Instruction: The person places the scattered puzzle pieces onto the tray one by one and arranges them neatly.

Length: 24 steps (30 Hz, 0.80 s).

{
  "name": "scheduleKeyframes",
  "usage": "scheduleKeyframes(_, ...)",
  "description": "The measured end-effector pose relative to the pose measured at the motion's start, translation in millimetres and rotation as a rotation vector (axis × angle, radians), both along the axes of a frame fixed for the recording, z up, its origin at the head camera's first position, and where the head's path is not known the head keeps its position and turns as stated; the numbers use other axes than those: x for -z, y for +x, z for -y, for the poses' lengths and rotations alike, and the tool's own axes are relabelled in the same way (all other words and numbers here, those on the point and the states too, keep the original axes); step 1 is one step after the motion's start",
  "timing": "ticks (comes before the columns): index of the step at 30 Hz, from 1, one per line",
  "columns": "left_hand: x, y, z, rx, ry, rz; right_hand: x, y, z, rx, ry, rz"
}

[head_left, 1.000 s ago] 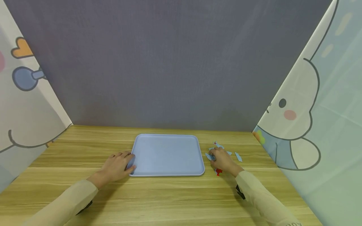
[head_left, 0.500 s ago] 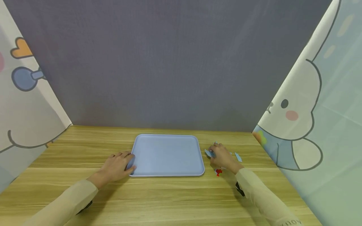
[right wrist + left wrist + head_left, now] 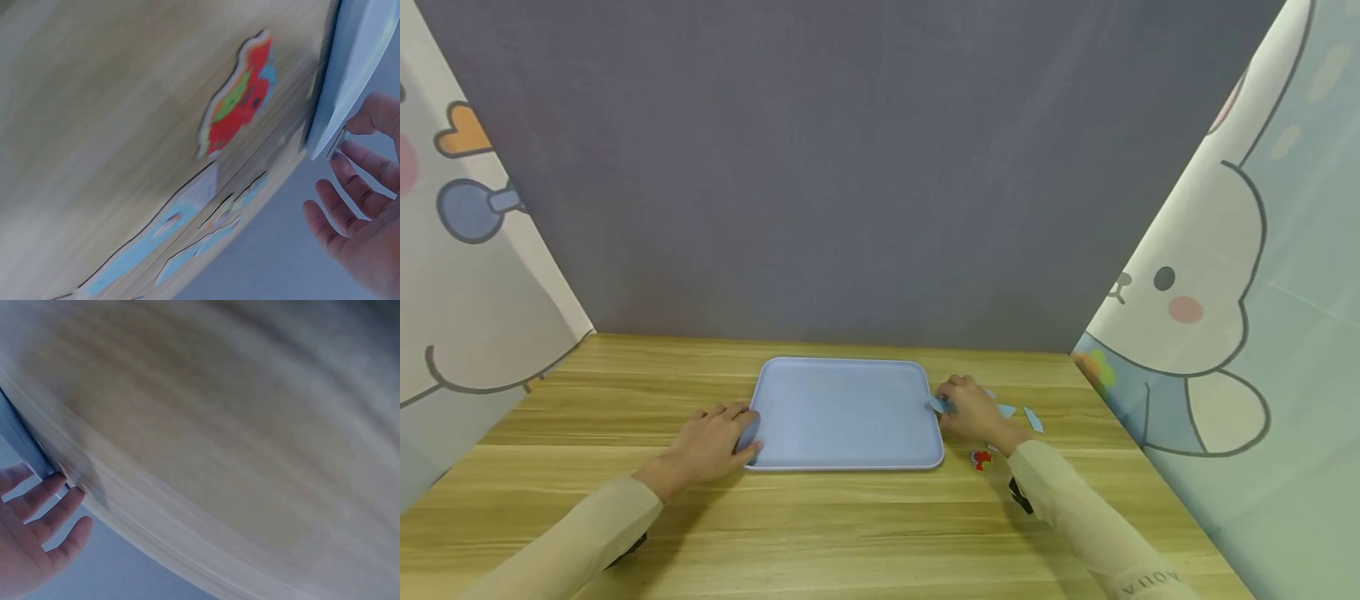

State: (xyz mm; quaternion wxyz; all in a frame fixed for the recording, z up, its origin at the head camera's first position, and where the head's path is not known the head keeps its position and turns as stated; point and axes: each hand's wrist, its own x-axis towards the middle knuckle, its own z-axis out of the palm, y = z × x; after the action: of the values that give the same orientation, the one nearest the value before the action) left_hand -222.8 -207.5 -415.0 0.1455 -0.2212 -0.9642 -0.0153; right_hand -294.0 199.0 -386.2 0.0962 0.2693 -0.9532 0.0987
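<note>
Blue piece (image 3: pixel 940 406) sits pinched in your right grip (image 3: pixel 970 410); your left grip (image 3: pixel 709 437) lies loose. Likely a transfer: lower it into the tray (image 3: pixel 842 417) near the counter's (image 3: pixel 820 533) far edge.

Pale-blue rectangular tray (image 3: pixel 842 417) lying flat; light-blue piece (image 3: pixel 938 405) pinched at tray's right rim.

One tabletop (image 3: pixel 820 533), one tray (image 3: pixel 846 412), two hands (image 3: pixel 711 442) (image 3: pixel 972 410) — at least six flat pieces (image 3: pixel 981 460).

Soft light, faint shadows beside sleeves (image 3: pixel 1067 500), wrist views hazy, bluish, blurred
</note>
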Motion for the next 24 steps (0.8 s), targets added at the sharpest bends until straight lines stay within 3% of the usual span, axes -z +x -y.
scheduleKeyframes(14, 0.6, -0.6, -1.0, -0.010, -0.019, 0.010, 3.2, -6.5, 37.8, -0.064, 0.017, 0.011)
scheduleKeyframes(24, 1.6, -1.4, -1.4, -0.019, -0.012, 0.023, 4.3, -13.1, 62.9, -0.079, 0.092, 0.049)
